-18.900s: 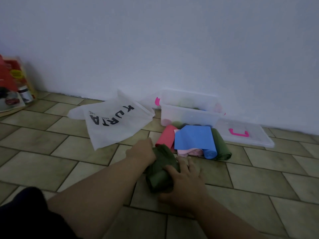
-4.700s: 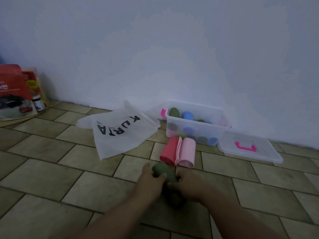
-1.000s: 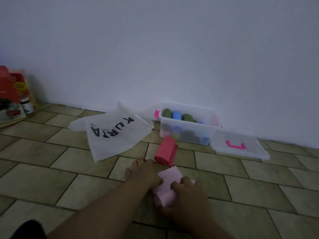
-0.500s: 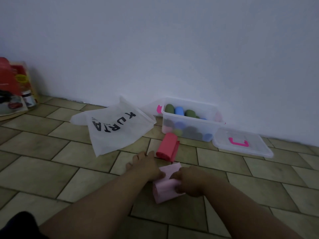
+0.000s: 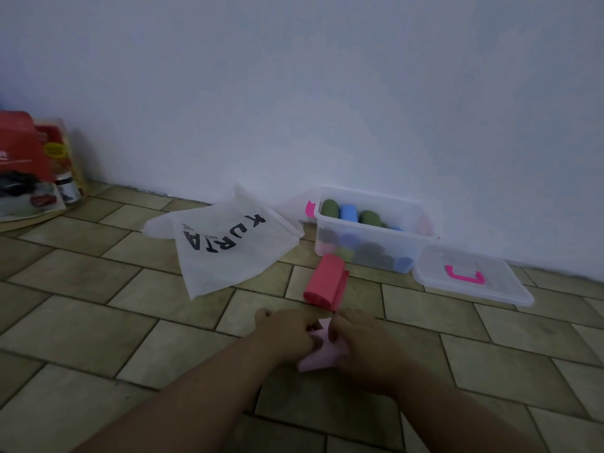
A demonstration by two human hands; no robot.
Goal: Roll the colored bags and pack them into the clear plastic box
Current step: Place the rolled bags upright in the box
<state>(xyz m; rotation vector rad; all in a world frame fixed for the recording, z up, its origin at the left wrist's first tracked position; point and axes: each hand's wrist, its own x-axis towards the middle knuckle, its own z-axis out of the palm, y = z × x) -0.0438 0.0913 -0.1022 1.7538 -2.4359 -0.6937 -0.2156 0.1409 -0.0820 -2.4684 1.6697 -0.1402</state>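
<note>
Down on the matte olive-beige floor tiles [image 5: 98, 335], we work a pale pink bag [image 5: 318, 354]. It is thin, soft and slightly crumpled, and partly rolled into a stubby tube. It lies on the floor right in front of us, gripped between both hands. Our left hand [image 5: 284, 335] curls its fingers over the roll's left end and our right hand [image 5: 359, 344] curls over the right end, so only a strip of pink shows between them. At twelve o'clock, just beyond our fingertips, lies a red bag [image 5: 323, 282] rolled into a cylinder with a loose flap. At one o'clock stands the clear plastic box [image 5: 376, 227], rectangular and glossy, holding green and blue rolls. Its flat lid [image 5: 490, 289] with a pink handle rests at two o'clock. A limp white bag [image 5: 225, 253] printed KURTA lies at eleven.
</note>
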